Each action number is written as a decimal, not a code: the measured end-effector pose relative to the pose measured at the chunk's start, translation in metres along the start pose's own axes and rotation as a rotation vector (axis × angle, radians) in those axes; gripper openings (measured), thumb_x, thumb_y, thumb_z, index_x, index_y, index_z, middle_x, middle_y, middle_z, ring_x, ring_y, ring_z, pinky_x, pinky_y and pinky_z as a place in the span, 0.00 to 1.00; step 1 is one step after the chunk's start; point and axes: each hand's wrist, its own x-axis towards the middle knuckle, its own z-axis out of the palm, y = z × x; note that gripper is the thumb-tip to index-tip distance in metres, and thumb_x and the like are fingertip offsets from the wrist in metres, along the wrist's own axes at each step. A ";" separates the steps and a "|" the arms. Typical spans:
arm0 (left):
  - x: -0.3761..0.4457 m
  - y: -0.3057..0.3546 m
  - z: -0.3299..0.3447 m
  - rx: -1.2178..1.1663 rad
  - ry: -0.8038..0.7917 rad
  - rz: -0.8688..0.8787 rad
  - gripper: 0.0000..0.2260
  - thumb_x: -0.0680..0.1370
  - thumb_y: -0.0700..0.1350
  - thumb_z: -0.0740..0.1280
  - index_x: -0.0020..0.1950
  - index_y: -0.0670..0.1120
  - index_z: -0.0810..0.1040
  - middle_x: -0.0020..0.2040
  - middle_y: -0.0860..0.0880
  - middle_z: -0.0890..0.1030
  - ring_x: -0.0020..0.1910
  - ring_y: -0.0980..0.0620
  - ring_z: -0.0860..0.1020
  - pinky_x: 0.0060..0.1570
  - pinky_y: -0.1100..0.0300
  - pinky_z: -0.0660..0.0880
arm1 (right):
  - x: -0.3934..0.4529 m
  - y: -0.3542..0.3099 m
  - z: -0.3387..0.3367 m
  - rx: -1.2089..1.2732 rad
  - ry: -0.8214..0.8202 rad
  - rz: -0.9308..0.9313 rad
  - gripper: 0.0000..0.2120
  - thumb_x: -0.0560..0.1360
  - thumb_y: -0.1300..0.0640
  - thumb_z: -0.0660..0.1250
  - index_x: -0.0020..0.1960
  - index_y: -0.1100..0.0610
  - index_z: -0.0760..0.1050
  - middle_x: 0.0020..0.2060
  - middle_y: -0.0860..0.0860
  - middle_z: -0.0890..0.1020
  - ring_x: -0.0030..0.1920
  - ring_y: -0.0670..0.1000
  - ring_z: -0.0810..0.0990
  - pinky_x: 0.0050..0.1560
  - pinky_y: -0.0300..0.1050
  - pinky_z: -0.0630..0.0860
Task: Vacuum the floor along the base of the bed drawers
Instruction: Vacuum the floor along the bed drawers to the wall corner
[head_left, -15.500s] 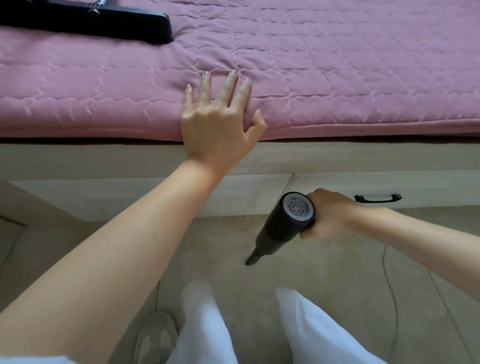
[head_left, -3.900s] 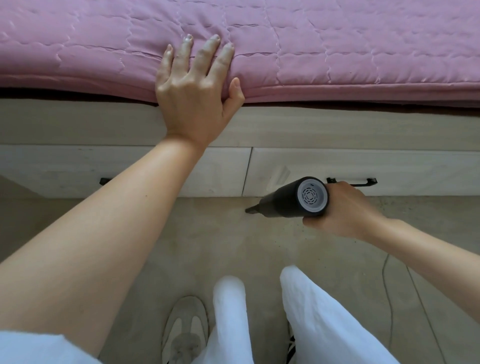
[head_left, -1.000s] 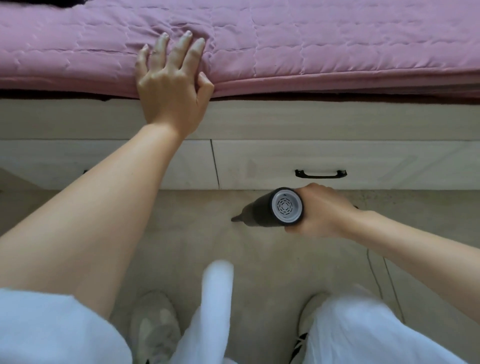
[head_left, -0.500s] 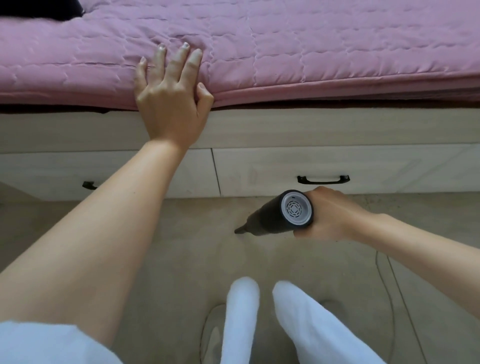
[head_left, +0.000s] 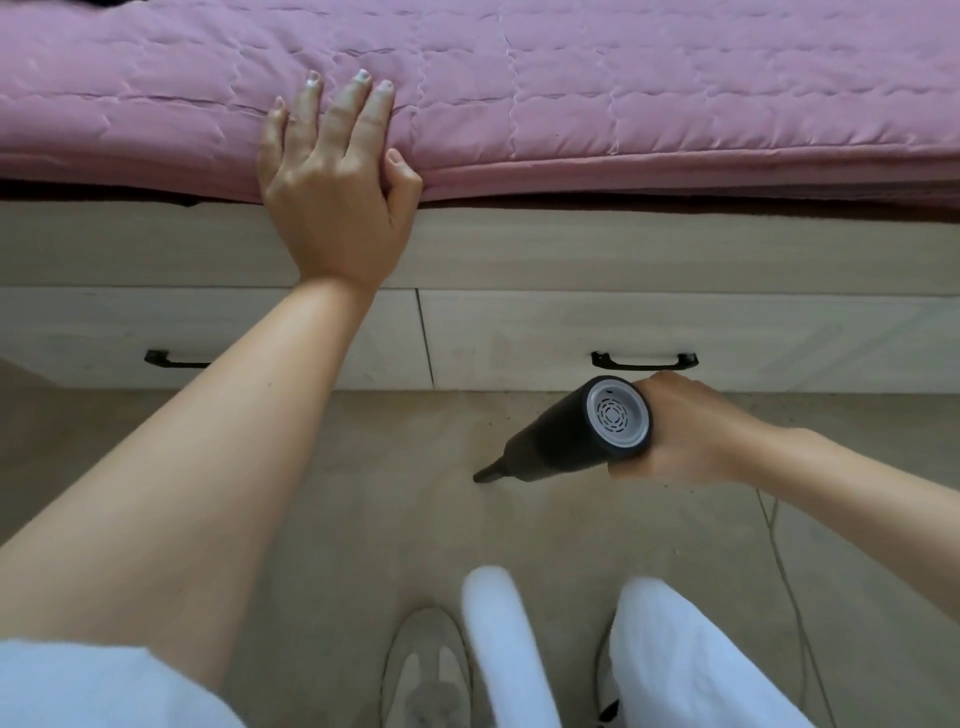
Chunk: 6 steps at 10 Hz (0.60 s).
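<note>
Right hand (head_left: 685, 431) grip clenched round rear of handheld vacuum (head_left: 576, 436). Vacuum long axis slants from grip down-left; nozzle tip (head_left: 485, 474) on floor (head_left: 363, 509), short of drawer base (head_left: 519, 382), which lies ahead of grip. Left hand (head_left: 332, 192) flat on quilted mattress pad (head_left: 623, 104), bracing only.

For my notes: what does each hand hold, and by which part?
Right hand grips the handheld vacuum at its rear end. Left hand holds nothing; it rests on the mattress.
</note>
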 end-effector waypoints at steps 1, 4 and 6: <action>0.000 0.000 0.001 -0.007 0.010 -0.011 0.19 0.77 0.46 0.63 0.67 0.50 0.80 0.66 0.52 0.80 0.66 0.43 0.77 0.68 0.46 0.69 | -0.002 0.009 -0.002 -0.038 0.019 -0.005 0.11 0.61 0.50 0.70 0.42 0.50 0.75 0.35 0.46 0.81 0.38 0.50 0.79 0.36 0.46 0.76; -0.001 -0.001 0.001 -0.016 0.004 -0.004 0.19 0.77 0.46 0.62 0.68 0.51 0.79 0.67 0.52 0.79 0.67 0.44 0.76 0.69 0.47 0.67 | -0.010 0.017 -0.010 -0.024 -0.032 -0.003 0.13 0.60 0.53 0.71 0.29 0.48 0.65 0.25 0.47 0.73 0.28 0.45 0.70 0.29 0.42 0.66; -0.002 0.000 0.000 -0.020 0.003 -0.005 0.19 0.77 0.46 0.62 0.68 0.50 0.79 0.67 0.52 0.79 0.67 0.44 0.76 0.69 0.47 0.67 | -0.012 0.017 -0.011 -0.064 -0.016 -0.009 0.13 0.61 0.52 0.70 0.30 0.47 0.65 0.26 0.46 0.73 0.31 0.49 0.73 0.30 0.42 0.67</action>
